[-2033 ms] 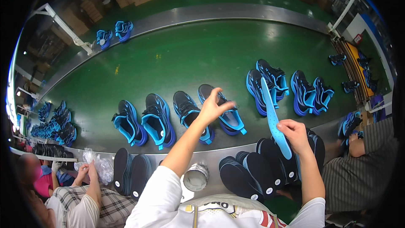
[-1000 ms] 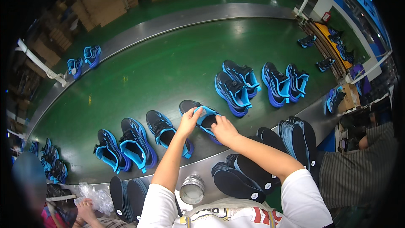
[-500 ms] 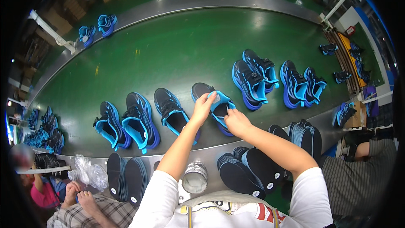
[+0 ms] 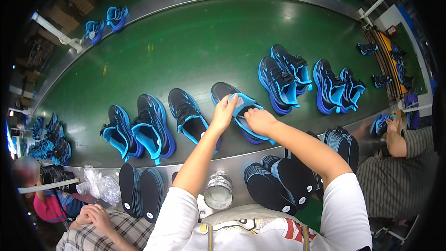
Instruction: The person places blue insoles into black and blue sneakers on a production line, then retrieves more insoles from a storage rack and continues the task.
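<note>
A black and bright-blue sneaker (image 4: 223,91) lies on the green belt in front of me, toe pointing away. My left hand (image 4: 225,113) pinches its blue-lined tongue, which bears a pale label, and holds the opening wide. Into that opening reaches my right hand (image 4: 260,122), its fingers curled and partly hidden beside a dark surface within. What those fingers grip, if anything, I cannot make out. Just left of my hands stands another sneaker (image 4: 188,109) with a dark insole visible inside. A pair of similar sneakers (image 4: 151,111) sits farther left.
More sneakers (image 4: 278,83) stand on the belt to the right. Along the near metal edge lie stacked black insoles (image 4: 269,188), another insole stack (image 4: 139,190), a roll of tape (image 4: 218,190) and clear plastic (image 4: 100,186). Co-workers sit on both sides, one with a hand (image 4: 395,139) at a sneaker.
My right hand has shifted slightly up and left at the shoe opening. The left hand keeps its pinch on the tongue. At the far right, a co-worker's hand now touches a sneaker.
</note>
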Available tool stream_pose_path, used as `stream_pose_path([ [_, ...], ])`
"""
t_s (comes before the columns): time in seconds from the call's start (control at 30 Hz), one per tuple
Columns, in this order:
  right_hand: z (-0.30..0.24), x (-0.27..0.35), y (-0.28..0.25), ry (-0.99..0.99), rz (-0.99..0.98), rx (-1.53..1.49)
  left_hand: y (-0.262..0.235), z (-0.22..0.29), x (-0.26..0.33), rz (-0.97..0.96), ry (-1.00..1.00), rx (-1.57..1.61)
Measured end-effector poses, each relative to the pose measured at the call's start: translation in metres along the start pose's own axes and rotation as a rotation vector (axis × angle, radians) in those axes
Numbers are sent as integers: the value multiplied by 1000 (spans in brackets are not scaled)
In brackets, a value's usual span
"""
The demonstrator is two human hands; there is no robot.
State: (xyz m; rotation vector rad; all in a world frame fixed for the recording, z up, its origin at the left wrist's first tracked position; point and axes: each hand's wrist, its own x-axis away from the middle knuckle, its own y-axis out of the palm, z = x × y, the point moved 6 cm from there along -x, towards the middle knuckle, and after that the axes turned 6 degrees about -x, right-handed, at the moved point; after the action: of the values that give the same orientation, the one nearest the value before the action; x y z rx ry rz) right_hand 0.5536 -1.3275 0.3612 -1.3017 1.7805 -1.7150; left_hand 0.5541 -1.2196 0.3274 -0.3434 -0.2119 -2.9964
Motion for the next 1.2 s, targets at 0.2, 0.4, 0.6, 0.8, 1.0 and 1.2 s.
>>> stream_pose_path([
  [0.2,4,5,7,-41,60,61,1,-3,-3,28,-13,-32],
  [0.4,-2,-11,25,-44,-382,304,-1,2,4,22,-41,-28],
  [0.6,-2,-6,32,-66,-523,393,-3,2,3,-49,-111,-57],
  [0.8,-3,-26,22,-128,-321,445,7,19,-1,-54,-41,-45],
  [1.0,4,-17,29,-121,-481,266,1,46,4,340,177,-616],
  [1.2,-25,25,-3,16,-774,-54,9,73,15,208,708,-1294],
])
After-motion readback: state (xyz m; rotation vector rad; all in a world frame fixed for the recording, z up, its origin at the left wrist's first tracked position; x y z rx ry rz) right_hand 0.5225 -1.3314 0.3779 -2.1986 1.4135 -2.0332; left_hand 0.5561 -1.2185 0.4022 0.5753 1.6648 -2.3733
